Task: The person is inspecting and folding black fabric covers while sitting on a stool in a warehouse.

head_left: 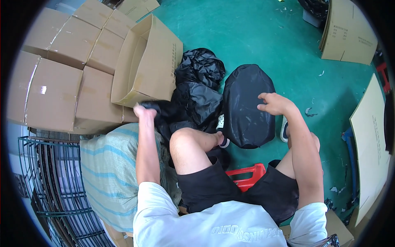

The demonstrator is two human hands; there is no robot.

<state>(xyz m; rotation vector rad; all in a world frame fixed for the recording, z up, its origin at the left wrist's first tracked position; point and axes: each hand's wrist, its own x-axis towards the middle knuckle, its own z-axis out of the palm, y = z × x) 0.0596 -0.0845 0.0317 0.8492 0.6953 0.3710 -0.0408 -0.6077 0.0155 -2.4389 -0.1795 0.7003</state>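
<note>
Shirt (214,228) seen nearest. Bundle (249,107) set on floor (197,24), apparently covered; black sheeting (200,101) beside it apparently left undone. Right hand (275,103) held open over bundle; left hand (146,113) blurred near sheeting, grip undiscernible.

A packing or storage room, shown by stacked cardboard boxes (57,88), flattened cartons (347,35) and a bulging woven sack (109,173).

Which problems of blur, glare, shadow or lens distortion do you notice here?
Head view: the wire rack curves near the dark fisheye rim; head view: the left hand looks motion-blurred, the right hand sharper; head view: bright highlights streak the black plastic bag, and a soft shadow lies on the green floor.
</note>
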